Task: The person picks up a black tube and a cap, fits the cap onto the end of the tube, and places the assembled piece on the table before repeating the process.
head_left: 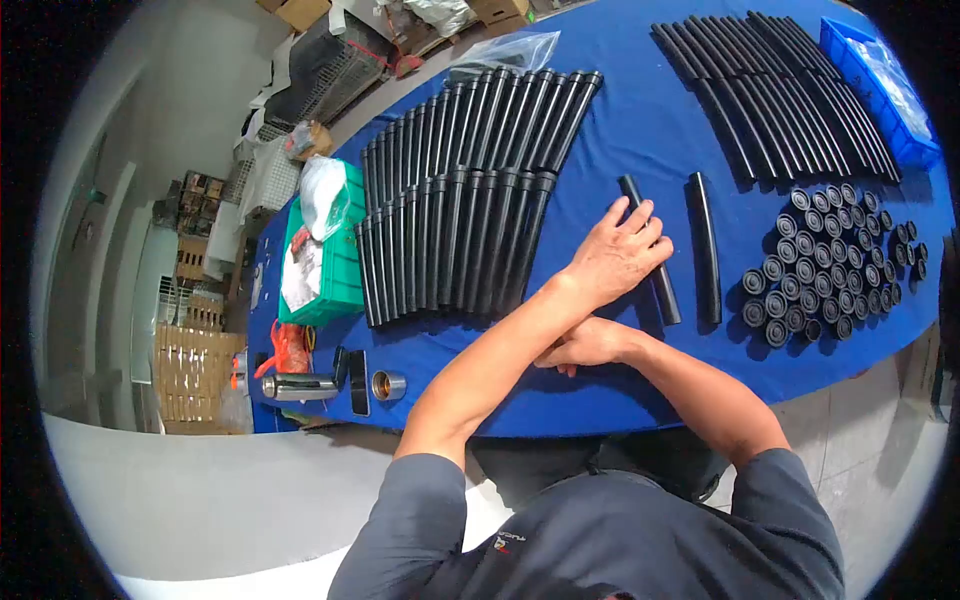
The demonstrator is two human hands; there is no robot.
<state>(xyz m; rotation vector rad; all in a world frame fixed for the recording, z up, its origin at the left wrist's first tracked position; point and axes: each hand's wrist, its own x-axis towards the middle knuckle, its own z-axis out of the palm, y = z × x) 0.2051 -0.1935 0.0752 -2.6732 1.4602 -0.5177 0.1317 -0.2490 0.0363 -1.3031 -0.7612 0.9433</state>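
And here is the left hand [615,262], palm down, its fingers bent across a smooth black cylindrical tube [664,295]; whether they close firmly around it or merely rest on it, one cannot tell. The right hand [590,342] sits lower, beneath the left forearm [510,350], fingers loosely curled and partly hidden (arms crossed, quite the tangle!), so whether it holds anything cannot be made out.

Now the geometry: that tube lies flat, its long axis running away from the person, the far end leaning a little left. It passes directly under the left fingers, so the left hand is the nearer one; for the right hand, the tube lies apart, ahead and to the right. Just beyond it on the right, nearly parallel and touched by neither hand, comes a second plain black tube [706,250].

Further right, a cluster of round black ringed caps [805,270] spreads over the blue cloth-covered table [630,130]. Above them, two rows of slim black tubes [775,120] run up beside a blue plastic bin [915,150]. Over to the left, two ranks of black tubes with thicker collared ends [455,240] stand off from the hands, next to a green plastic crate [340,285].
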